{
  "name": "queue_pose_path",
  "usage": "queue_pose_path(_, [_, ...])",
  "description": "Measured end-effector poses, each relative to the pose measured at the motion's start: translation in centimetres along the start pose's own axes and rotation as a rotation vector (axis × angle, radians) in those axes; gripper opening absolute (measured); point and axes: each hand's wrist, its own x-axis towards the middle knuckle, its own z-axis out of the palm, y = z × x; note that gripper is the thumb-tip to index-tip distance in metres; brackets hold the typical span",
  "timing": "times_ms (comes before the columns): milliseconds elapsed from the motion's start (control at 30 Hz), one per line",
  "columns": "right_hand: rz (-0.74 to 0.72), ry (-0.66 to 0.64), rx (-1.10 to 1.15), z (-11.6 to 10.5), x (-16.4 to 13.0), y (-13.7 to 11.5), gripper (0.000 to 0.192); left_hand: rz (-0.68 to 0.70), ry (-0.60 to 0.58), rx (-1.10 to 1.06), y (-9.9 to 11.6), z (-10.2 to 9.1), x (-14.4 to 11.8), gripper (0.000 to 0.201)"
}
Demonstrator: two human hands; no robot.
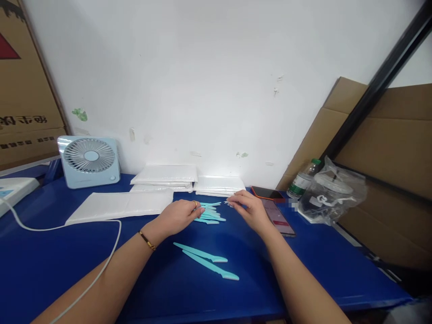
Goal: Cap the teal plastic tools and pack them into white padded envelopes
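Over the left side of a pile of turquoise eyebrow razors (213, 216) is my left hand (180, 216), thumb and forefinger pressed together. Whether a razor is in that pinch is hidden by the fingers. My right hand (250, 209) is just right of the pile, its fingers curled and closed. Small clear pieces (227, 203) show at its fingertips; I cannot tell if they are held or lie on the table. Nearer to me, two turquoise razors (211, 265) lie side by side on the blue table (202, 301), apart from the pile.
White flat packs (165, 175) are stacked by the wall, with more white sheets (124, 204) in front. A light blue fan (91, 159) stands left. Two phones (278, 218), a bottle (302, 182) and a bagged cup (329, 193) are right. A white cable (118, 234) crosses my left forearm.
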Motion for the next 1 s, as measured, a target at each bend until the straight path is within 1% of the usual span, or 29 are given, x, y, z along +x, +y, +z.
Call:
queue_pose_path(200, [-0.055,-0.052,-0.073,0.1,0.0,0.3,0.021,0.017,-0.004,-0.001,-0.4,0.3,-0.1,0.046])
queue_pose_path(433, [-0.144,-0.110,-0.043,2.0,0.1,-0.9,0.023,0.044,-0.039,0.050,0.0,0.5,-0.1,0.044])
queue_pose_path(500, [-0.147,-0.118,-0.027,2.1,0.2,-0.9,0.023,0.037,-0.040,0.090,0.0,0.7,0.0,0.044])
queue_pose_path(567, [-0.081,-0.070,-0.046,1.7,0.3,0.0,0.023,0.008,-0.008,0.146,-0.4,1.0,0.2,0.043])
queue_pose_path(633, [0.032,0.012,-0.106,0.9,0.3,1.5,0.022,-0.008,0.039,0.193,-1.0,1.2,0.4,0.042])
queue_pose_path(667, [0.085,0.030,-0.148,0.5,0.2,2.4,0.020,-0.003,0.062,0.210,-1.3,1.3,0.5,0.040])
queue_pose_path(700, [0.131,0.024,-0.188,0.2,0.1,3.3,0.019,0.005,0.088,0.226,-1.5,1.4,0.6,0.037])
queue_pose_path(767, [0.201,-0.032,-0.241,-0.2,0.0,4.9,0.017,0.021,0.145,0.245,-1.8,1.5,0.6,0.031])
queue_pose_path(833, [0.244,-0.103,-0.284,-0.1,-0.2,5.8,0.015,0.026,0.152,0.214,-1.6,1.3,0.5,0.030])
queue_pose_path(867, [0.255,-0.135,-0.308,0.1,-0.3,6.1,0.014,0.033,0.112,0.171,-1.3,1.2,0.4,0.028])
queue_pose_path(900, [0.263,-0.169,-0.335,0.3,-0.3,6.2,0.014,0.050,0.042,0.112,-0.9,1.0,0.3,0.027])
queue_pose_path(1000, [0.295,-0.260,-0.415,0.9,-0.3,6.3,0.013,0.131,-0.250,-0.057,0.2,0.8,-0.2,0.028])
